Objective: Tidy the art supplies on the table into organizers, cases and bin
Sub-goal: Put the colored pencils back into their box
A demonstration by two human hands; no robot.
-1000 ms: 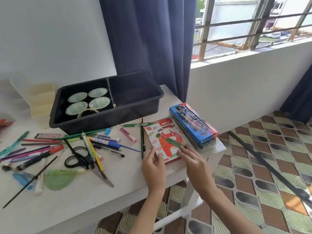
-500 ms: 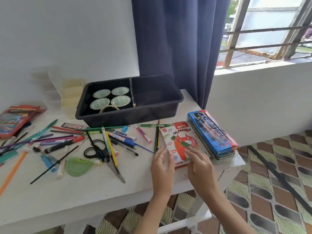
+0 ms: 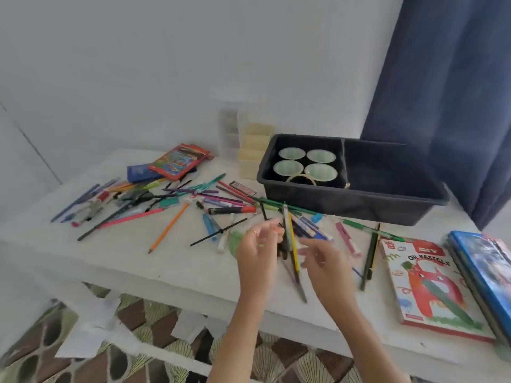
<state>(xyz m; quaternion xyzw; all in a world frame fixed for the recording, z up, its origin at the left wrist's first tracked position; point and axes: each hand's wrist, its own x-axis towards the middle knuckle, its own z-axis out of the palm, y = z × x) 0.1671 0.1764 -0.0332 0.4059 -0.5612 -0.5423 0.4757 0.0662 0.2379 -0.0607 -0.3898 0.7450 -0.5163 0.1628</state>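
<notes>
Your right hand (image 3: 323, 261) hovers over the pen pile (image 3: 232, 210), fingers loosely apart; your left hand (image 3: 258, 252) is too blurry to call. The black bin (image 3: 359, 208) sits at 1 o'clock, oil pastels box (image 3: 431, 286) at 3.

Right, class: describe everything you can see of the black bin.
The bin is a black, rectangular tub, plastic by its look, upright at the back of the table. A divider splits it in two; the left part holds four pale green cups and a tape ring. Pens lie at its front wall.
</notes>
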